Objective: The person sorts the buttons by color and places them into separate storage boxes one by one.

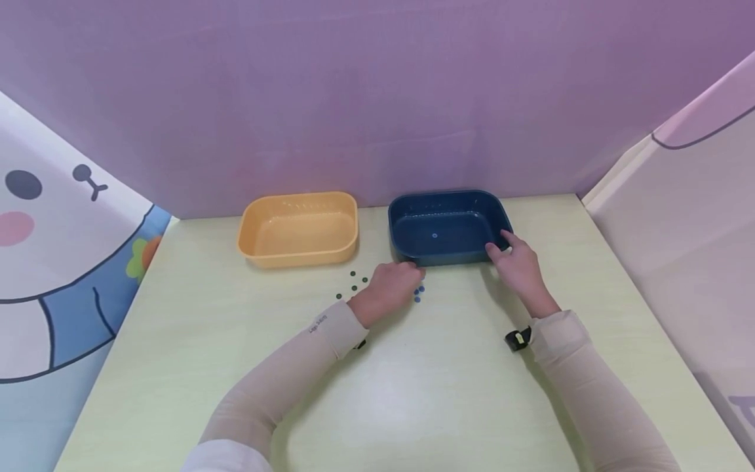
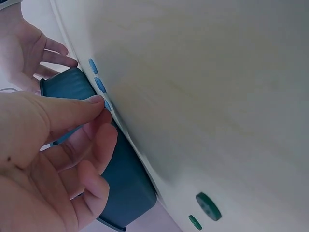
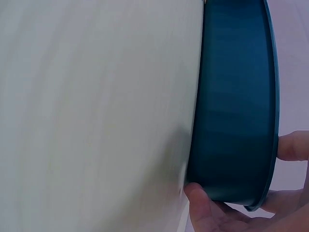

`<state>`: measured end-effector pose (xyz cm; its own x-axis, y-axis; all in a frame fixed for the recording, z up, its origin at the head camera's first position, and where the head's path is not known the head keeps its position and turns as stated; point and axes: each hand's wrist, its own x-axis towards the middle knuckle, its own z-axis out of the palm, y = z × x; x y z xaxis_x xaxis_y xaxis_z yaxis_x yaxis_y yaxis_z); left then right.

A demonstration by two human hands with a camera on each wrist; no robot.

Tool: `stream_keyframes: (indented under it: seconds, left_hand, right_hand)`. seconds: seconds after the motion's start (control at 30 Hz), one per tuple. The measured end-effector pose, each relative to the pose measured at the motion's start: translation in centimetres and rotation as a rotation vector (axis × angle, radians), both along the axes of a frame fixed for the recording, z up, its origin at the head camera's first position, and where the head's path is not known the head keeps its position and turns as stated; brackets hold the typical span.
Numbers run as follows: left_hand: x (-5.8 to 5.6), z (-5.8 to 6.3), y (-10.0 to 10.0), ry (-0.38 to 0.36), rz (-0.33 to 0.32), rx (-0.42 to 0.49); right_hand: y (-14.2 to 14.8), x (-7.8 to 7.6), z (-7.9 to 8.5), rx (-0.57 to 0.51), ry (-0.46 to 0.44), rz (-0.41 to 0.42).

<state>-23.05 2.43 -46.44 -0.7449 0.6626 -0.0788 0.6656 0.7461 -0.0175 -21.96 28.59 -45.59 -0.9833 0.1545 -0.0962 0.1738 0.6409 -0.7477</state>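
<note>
A dark blue tray (image 1: 449, 259) stands at the back of the table, with one small blue button (image 1: 434, 235) inside. My right hand (image 1: 519, 267) grips its front right corner. In the right wrist view, fingers (image 3: 200, 208) reach round the tray's end, near its base and rim. My left hand (image 1: 389, 288) is close in front of the tray's left front wall. Its thumb and index fingertip pinch together at a blue button (image 2: 107, 105), mostly covered by the fingers. More blue buttons (image 1: 417, 299) lie on the table just beside this hand.
To the left stands a yellow-orange tray (image 1: 295, 259). Several green buttons (image 1: 354, 288) lie in front of it, left of my left hand. A purple fabric wall (image 1: 377, 98) rises behind the table (image 1: 413, 393), and printed panels flank both sides.
</note>
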Motion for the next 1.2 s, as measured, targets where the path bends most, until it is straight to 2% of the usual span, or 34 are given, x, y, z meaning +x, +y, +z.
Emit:
stream_keyframes:
  seconds: [0.17, 0.57, 0.9, 1.2]
  left_hand:
    - [0.1, 0.2, 0.1, 0.003, -0.013, 0.000]
    - [0.1, 0.8, -0.2, 0.035, -0.065, 0.060]
    - [0.2, 1.1, -0.2, -0.014, -0.060, 0.132]
    - [0.3, 1.7, -0.2, 0.005, -0.089, 0.197]
  right_hand:
    - [0.0, 0.0, 0.1, 0.000, 0.000, -0.003]
    - [0.1, 0.0, 0.1, -0.003, 0.013, -0.001]
    - [0.2, 0.0, 0.1, -0.003, 0.011, -0.001]
    - [0.0, 0.1, 0.1, -0.002, 0.009, 0.007]
